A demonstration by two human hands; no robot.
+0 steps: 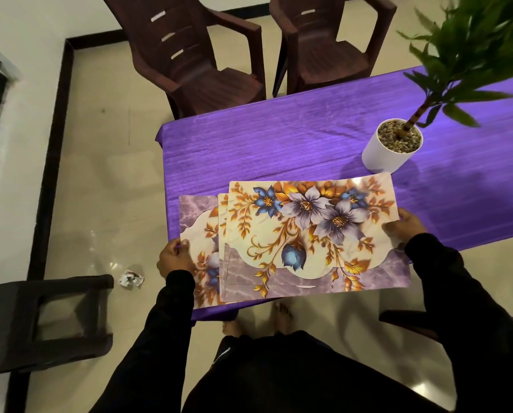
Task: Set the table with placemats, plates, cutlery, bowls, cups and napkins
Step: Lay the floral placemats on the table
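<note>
A fanned stack of floral placemats [308,234], cream with purple and blue flowers and gold leaves, hangs over the near corner of the table with the purple cloth [279,144]. My left hand [173,257] grips the left edge of the lowest placemat [194,222], which sticks out to the left. My right hand [407,223] holds the right edge of the top placemat. No plates, cutlery, bowls, cups or napkins are in view.
A white pot with a green plant [390,147] stands on the table just beyond the placemats. Two brown plastic chairs [207,61] are at the far side, a dark stool [40,320] at my left. A crumpled paper [131,278] lies on the floor.
</note>
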